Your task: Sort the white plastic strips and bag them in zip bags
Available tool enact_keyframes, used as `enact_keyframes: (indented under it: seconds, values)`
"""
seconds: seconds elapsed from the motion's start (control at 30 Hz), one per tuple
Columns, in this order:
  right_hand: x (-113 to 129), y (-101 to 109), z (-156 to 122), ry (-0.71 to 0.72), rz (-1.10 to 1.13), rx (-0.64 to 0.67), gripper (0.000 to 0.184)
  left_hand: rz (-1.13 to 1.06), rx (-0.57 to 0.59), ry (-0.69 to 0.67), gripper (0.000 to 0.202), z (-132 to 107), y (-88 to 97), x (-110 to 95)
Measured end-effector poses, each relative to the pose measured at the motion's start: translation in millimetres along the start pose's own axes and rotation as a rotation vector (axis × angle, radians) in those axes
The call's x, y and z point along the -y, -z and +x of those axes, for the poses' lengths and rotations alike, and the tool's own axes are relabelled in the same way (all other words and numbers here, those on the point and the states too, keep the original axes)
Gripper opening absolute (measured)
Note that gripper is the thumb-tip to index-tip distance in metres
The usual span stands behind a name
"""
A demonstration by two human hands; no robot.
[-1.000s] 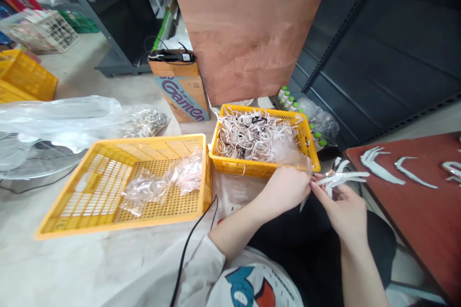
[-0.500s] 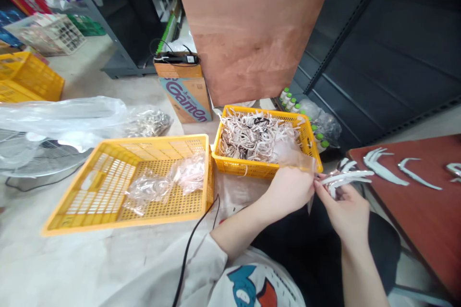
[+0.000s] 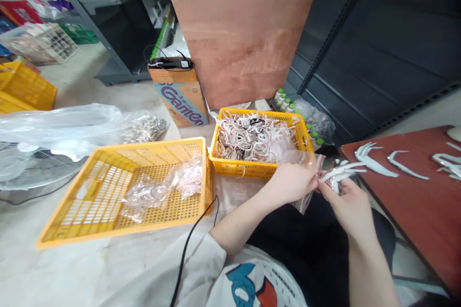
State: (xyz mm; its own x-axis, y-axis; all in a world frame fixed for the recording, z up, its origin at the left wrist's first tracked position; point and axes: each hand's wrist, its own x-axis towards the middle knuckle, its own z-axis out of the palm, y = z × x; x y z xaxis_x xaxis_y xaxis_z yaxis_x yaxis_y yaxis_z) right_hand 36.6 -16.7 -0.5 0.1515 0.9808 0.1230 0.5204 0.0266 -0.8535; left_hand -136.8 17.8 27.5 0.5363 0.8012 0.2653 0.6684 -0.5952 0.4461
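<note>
My left hand (image 3: 293, 182) is closed on a clear plastic bag (image 3: 302, 202), whose film spreads out above and below the fingers. Beside it, my right hand (image 3: 347, 200) is closed around a small bunch of white curved strips (image 3: 340, 172), with their ends sticking out past the fingers. Both sets of fingertips meet at the bag's edge, over my lap. Just beyond my hands stands a yellow basket (image 3: 237, 169) heaped with tangled pale strips (image 3: 248, 136). Whether any strip is inside the bag I cannot tell.
A larger yellow crate (image 3: 122, 233) at the left holds filled clear bags (image 3: 187, 177). More white strips (image 3: 374, 160) lie on the red-brown table (image 3: 425, 206) at right. A cardboard box (image 3: 182, 100), a fan (image 3: 32, 163), a black cable (image 3: 187, 244) and green-capped bottles (image 3: 284, 104) surround me.
The view has shifted slightly, bringing more of the table into sight. My hands remain together at the bag, and its lower part now shows more beneath my left hand.
</note>
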Motion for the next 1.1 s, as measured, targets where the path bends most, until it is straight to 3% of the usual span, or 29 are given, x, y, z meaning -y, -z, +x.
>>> enact_keyframes:
  seconds: [0.13,0.3,0.5,0.67,0.87,1.1]
  values:
    - [3.2,9.3,0.6,-0.112,0.119,0.147,0.041,-0.034,-0.001,-0.036,0.024,0.9,0.4,-2.8]
    - [9.5,13.6,-1.8,-0.127,0.037,0.087,0.039,-0.132,0.076,-0.074,0.022,5.5,-4.2,-1.4]
    - [2.5,23.1,-3.7,-0.196,0.269,0.037,0.042,-0.499,0.167,-0.03,0.024,20.8,-13.6,12.8]
    - [-10.8,40.8,-10.4,-0.243,0.329,-0.071,0.034,-0.529,0.145,0.028,0.029,32.2,-13.1,17.5]
    - [-30.4,56.4,-20.7,-0.24,0.356,-0.133,0.029,-0.45,0.162,-0.022,0.031,44.0,-22.3,-8.2]
    - [-56.3,78.3,-34.0,-0.217,0.399,-0.094,0.032,-0.437,0.197,-0.212,0.025,64.3,-74.3,-47.1]
